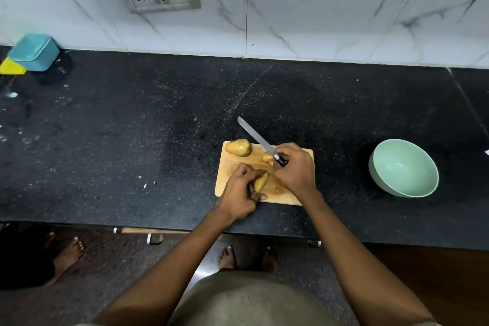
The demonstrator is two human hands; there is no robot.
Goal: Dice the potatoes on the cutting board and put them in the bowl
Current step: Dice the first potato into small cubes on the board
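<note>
Left hand [239, 193] pinching potato piece [261, 181], right hand [295, 167] gripping knife [260, 140] — fingers near blade path, piece rounded — likely slip, nick.

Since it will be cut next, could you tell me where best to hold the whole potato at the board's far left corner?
Hold the whole potato across its broader left end, coming from above and the left. It lies on its side on the cutting board, its narrower end pointing right, towards the knife.

We see a black speckled counter [158, 119]. Directly on it: wooden board [225, 182] near the front edge, green bowl [403, 168] well apart to its right, teal box [34, 51] far left by the wall, touching a yellow item [12, 67].
</note>
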